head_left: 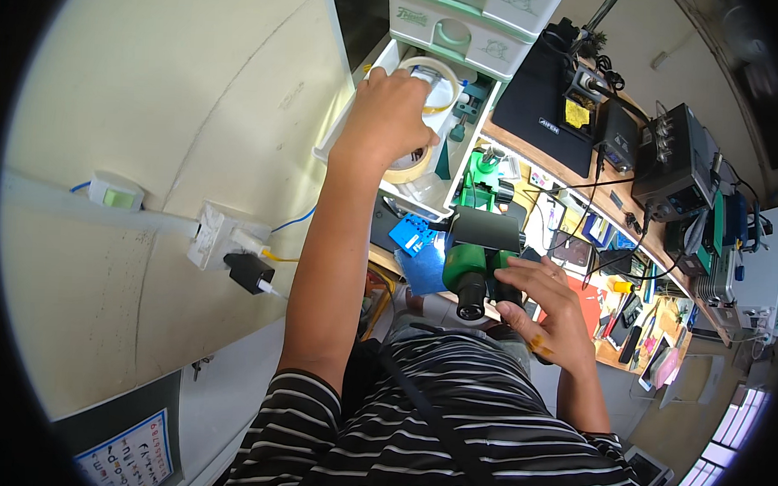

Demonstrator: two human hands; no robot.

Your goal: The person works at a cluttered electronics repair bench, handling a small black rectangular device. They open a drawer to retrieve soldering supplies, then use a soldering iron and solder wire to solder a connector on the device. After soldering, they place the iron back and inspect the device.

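Note:
My left hand (386,116) reaches down into an open white drawer (326,142). Its thumb stands apart from its fingers, and the fingertips are partly hidden. Beneath and beside it lie a wide roll of tape (450,89) and a second cream tape roll (416,168), partly covered by the hand. Small dark green parts (459,130) lie along the drawer's right side. My right hand (551,310) rests against the right eyepiece of a green and black microscope (465,264), fingers loosely stretched. The left eyepiece (471,299) points toward my body.
Closed white and green drawers (452,35) stand above the open one. A shelf at right holds a black mat (539,103), a yellow sponge (576,114) and bench instruments (679,167) with cables. Tools crowd the bench below. A wall socket (222,237) with plugs is at left.

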